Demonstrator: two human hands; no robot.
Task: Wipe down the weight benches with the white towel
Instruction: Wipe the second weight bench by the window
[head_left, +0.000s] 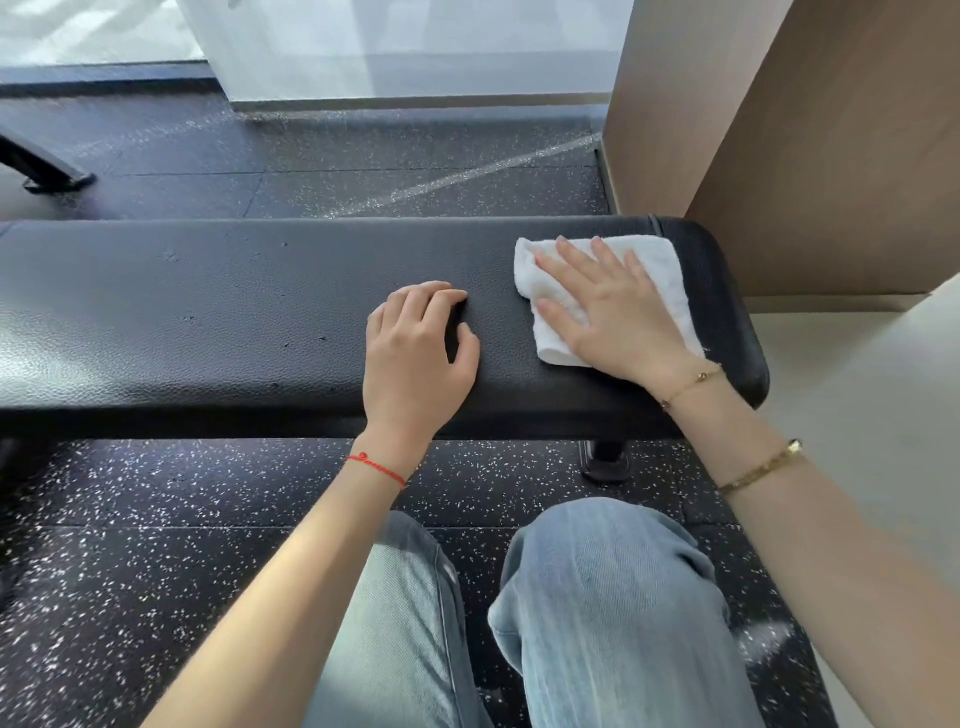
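Nearest the camera: two knees in light blue jeans (597, 613), over black rubber floor (130, 545) w/ white speckles.

Both forearms reach fwd from the bottom edge. Left wrist has a red string bracelet (376, 469); right arm has two gold bracelets, a thin chain (693, 384) at the wrist and a wider band (761, 466) further up the forearm.

Next: the weight bench, a long black padded worktop (208, 322) running left-right across the view, textured vinyl w/ a few small nicks. Its right end is rounded, w/ a seam across the pad near that end. One black support foot (605, 460) shows under the near edge, right of centre.

Left hand (415, 353) rests on the pad about mid-frame, fingers curled loosely, fingertips touching the vinyl, thumb out to the side; holds nothing.

Right hand (613, 312) lies flat on the white towel (660, 270), fingers straight and spread, palm pressing down. Towel is folded, roughly square, sits on the right end of the worktop, just short of the rounded edge. Towel and left hand near each other but apart.

Beyond the bench: more speckled floor, a pale streak of light across it. Far left, a black metal equipment leg (47, 171), partly cut off. Right side, a tan wood-look panel (779, 130) rising behind the bench end, w/ a cream surface (857, 405) below and nearer. Farthest: a white wall base (405, 52) and bright glass.
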